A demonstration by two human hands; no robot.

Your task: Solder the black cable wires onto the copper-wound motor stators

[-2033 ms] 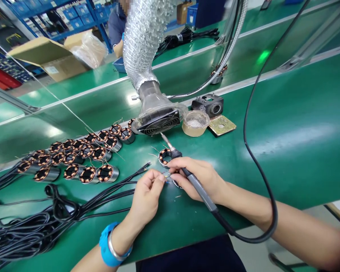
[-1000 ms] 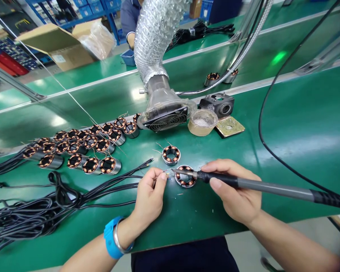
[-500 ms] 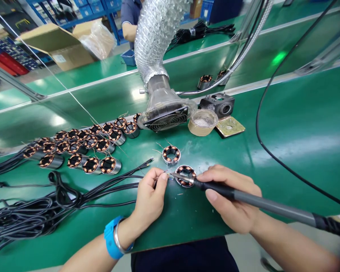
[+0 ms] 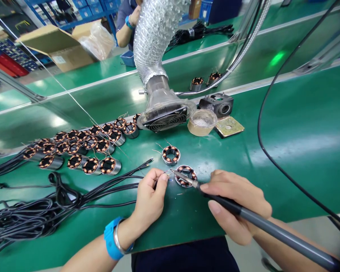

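Observation:
My right hand (image 4: 240, 206) is closed around the black and grey handle of a soldering iron (image 4: 232, 206). The iron's metal tip reaches over a copper-wound motor stator (image 4: 186, 176) and points at thin wire ends beside my left thumb. Between the thumb and fingers of my left hand (image 4: 152, 194), thin wires (image 4: 167, 173) are pinched; where the tip meets them is too small to make out. A second stator (image 4: 170, 155) with loose wire ends stands just behind the first.
A fume extraction hood (image 4: 166, 113) hangs ahead, beside a round tub (image 4: 202, 122) and a sponge tray (image 4: 229, 126). Several stators (image 4: 109, 165) stand in rows at left, behind bundled black cables (image 4: 65, 204). Another person (image 4: 126, 30) sits across the bench. A black cord (image 4: 260, 132) curves down the right side.
My right hand and the iron's handle have shifted slightly right and down, so the iron slants more steeply. My left hand stays put. The person across has raised a hand.

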